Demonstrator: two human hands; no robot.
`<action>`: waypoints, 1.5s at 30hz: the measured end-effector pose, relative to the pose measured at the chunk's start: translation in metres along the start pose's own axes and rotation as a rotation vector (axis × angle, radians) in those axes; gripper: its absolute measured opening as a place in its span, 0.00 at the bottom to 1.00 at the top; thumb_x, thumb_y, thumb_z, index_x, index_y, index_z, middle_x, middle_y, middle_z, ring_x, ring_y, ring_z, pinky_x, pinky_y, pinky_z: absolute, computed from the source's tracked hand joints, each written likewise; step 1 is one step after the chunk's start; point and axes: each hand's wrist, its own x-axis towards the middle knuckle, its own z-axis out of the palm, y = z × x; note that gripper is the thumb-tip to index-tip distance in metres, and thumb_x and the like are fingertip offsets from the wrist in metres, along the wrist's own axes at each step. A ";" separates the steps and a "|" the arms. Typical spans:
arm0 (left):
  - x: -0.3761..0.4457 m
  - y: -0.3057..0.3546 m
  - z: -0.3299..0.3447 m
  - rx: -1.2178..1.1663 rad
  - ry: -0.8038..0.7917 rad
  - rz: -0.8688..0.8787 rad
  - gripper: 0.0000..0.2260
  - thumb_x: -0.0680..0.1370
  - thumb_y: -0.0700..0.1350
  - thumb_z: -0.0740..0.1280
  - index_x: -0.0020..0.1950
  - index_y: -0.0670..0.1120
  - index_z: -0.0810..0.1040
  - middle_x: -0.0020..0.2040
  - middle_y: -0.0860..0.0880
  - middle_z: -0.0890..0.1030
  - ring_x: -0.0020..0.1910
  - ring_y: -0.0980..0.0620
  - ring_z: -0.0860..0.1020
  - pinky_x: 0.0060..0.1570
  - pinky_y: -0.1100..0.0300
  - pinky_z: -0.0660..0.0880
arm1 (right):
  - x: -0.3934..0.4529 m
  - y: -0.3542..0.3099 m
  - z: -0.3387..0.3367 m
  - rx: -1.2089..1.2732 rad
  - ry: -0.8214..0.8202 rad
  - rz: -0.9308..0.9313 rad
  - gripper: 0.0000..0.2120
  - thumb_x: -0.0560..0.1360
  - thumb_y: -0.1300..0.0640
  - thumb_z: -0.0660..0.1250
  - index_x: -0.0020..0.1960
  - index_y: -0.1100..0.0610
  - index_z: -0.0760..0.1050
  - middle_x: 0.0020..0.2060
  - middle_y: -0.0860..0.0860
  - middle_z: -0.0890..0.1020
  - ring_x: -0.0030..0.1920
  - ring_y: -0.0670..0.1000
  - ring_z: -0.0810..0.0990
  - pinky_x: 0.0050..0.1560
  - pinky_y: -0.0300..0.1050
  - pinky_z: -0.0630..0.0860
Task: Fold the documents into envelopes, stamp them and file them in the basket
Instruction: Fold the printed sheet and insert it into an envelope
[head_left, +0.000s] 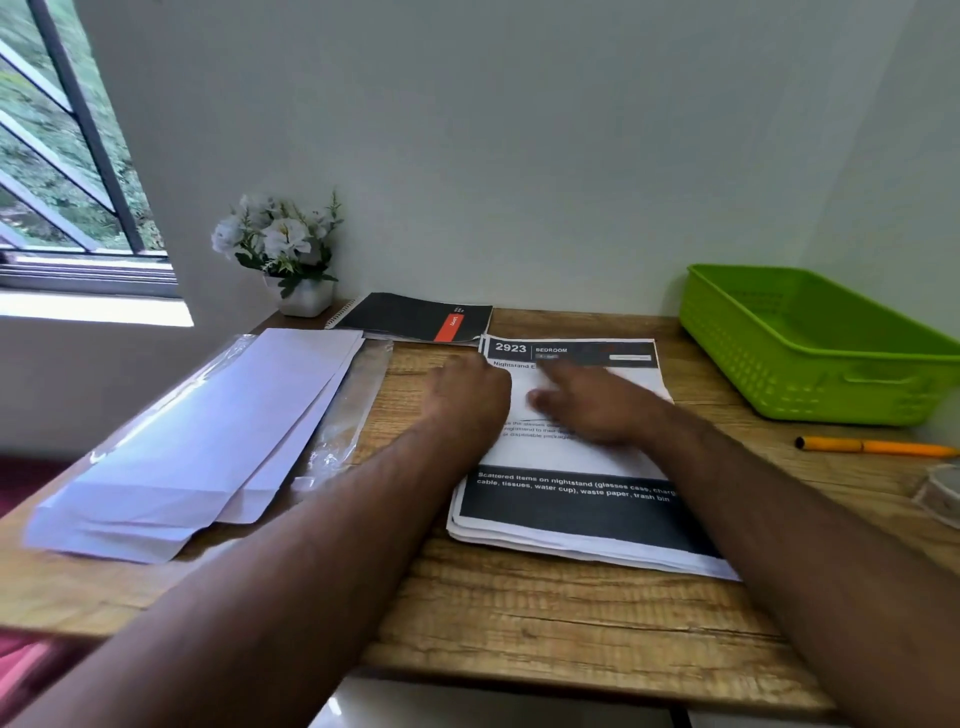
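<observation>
A stack of printed documents (566, 512) with black bands lies on the wooden desk (519, 623), centre right. My left hand (470, 397) rests at the stack's upper left edge, fingers curled down onto the top sheet. My right hand (592, 402) lies flat on the middle of the top sheet, fingers spread and blurred. White envelopes (208, 441) lie fanned on a clear plastic sleeve at the left. A green plastic basket (810, 358) stands empty at the back right.
A black spiral notebook (415, 317) lies at the back against the wall, beside a white pot of flowers (283, 249). An orange pen (872, 446) lies in front of the basket. A round clear container (943, 493) shows at the right edge. A window is at the left.
</observation>
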 end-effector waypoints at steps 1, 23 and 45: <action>0.000 0.000 0.000 -0.007 -0.001 -0.002 0.15 0.81 0.40 0.58 0.67 0.43 0.72 0.64 0.41 0.72 0.63 0.41 0.72 0.59 0.47 0.71 | 0.002 -0.004 0.005 -0.023 -0.097 -0.016 0.29 0.81 0.41 0.50 0.77 0.54 0.53 0.77 0.53 0.55 0.76 0.54 0.56 0.74 0.50 0.54; 0.025 -0.039 0.024 -0.542 -0.050 -0.094 0.25 0.72 0.67 0.66 0.60 0.51 0.75 0.63 0.47 0.75 0.63 0.44 0.71 0.63 0.45 0.70 | 0.009 0.058 -0.007 -0.013 0.029 0.141 0.40 0.60 0.22 0.61 0.67 0.40 0.69 0.68 0.43 0.72 0.68 0.50 0.69 0.69 0.60 0.61; 0.012 0.003 0.013 -0.633 -0.107 0.200 0.21 0.84 0.52 0.53 0.75 0.46 0.64 0.76 0.45 0.65 0.75 0.47 0.61 0.73 0.50 0.58 | -0.007 0.021 -0.026 0.100 -0.165 -0.041 0.14 0.77 0.51 0.65 0.60 0.54 0.80 0.66 0.42 0.75 0.62 0.44 0.75 0.64 0.40 0.68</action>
